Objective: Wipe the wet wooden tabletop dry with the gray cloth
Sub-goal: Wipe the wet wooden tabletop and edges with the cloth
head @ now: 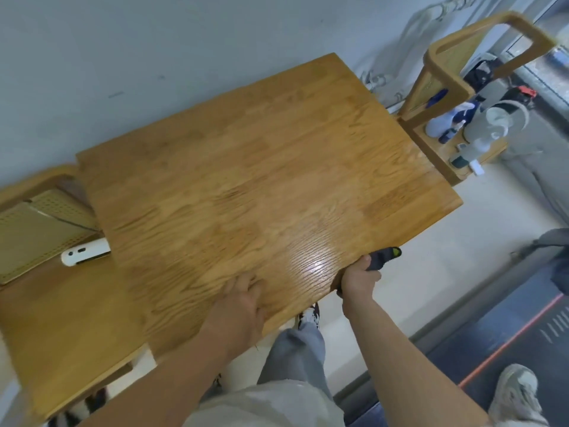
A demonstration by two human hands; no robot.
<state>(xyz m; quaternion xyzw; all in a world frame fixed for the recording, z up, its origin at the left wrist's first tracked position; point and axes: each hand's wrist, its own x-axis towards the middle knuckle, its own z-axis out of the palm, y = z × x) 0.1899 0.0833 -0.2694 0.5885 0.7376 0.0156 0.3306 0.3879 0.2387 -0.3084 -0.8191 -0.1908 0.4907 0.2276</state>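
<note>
The wooden tabletop (246, 180) fills the middle of the head view, with a glossy sheen near its front edge. My left hand (243, 300) rests on the tabletop near that edge, fingers spread forward. My right hand (358, 280) grips the gray cloth (383, 257) at the table's front edge, where the cloth hangs partly over the side. The cloth is dark gray with a yellow-green trim, and most of it is hidden under my fingers.
A wooden chair (462, 87) on the right holds a small fan (492, 124) and bottles. Another wooden seat (46, 303) on the left carries a white device (84, 255). A wall runs behind the table. Another person's shoe (517, 396) is at the lower right.
</note>
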